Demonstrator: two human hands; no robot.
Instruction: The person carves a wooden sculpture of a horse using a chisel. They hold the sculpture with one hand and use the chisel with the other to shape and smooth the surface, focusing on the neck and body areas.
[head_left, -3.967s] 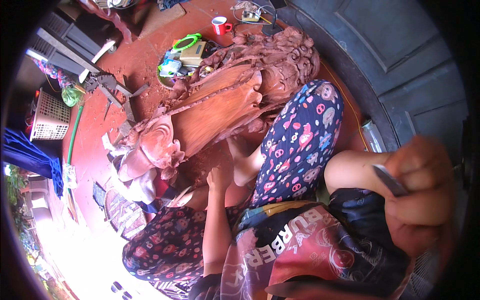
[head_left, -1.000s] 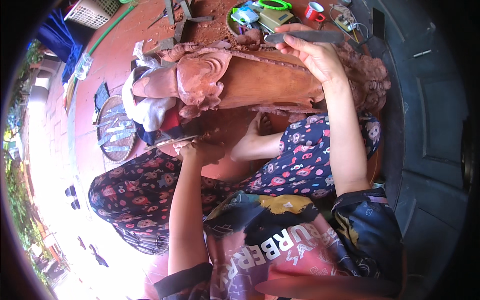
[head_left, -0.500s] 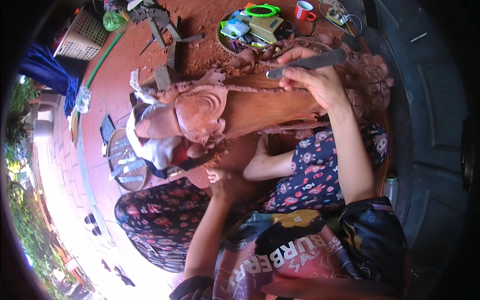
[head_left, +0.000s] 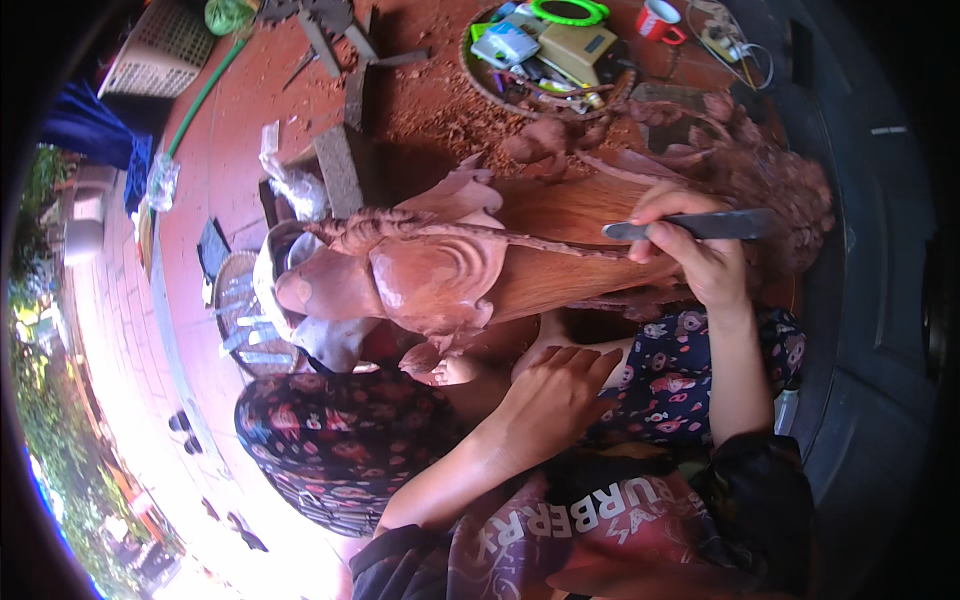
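Note:
A large reddish-brown wood carving [head_left: 560,215] lies across the floor in front of me, with smooth grained wood in its middle and knobbly carved forms at its right end. In my right hand [head_left: 705,260] is a flat dark-grey carving chisel [head_left: 700,226], its pale rounded tip pointing left above the carving. The fingers wrap round the chisel's shaft; whether the tip touches the wood I cannot tell. My left hand [head_left: 560,395] holds nothing visible and lies over my bent leg, back upward, fingers stretched to the right. White cloth [head_left: 335,335] is bunched under the carving's left end.
Wood blocks [head_left: 343,165] stand beyond the carving among chips. A round basket [head_left: 468,75] of odds and ends and a red mug [head_left: 660,22] are at the back. Another basket [head_left: 222,345] holds several metal tools at left. A dark panelled door [head_left: 890,270] bounds the right.
My left hand has moved right from beside my foot to over my leg, fingers now extended. The right hand still holds the chisel, lower in view; the whole view has shifted slightly.

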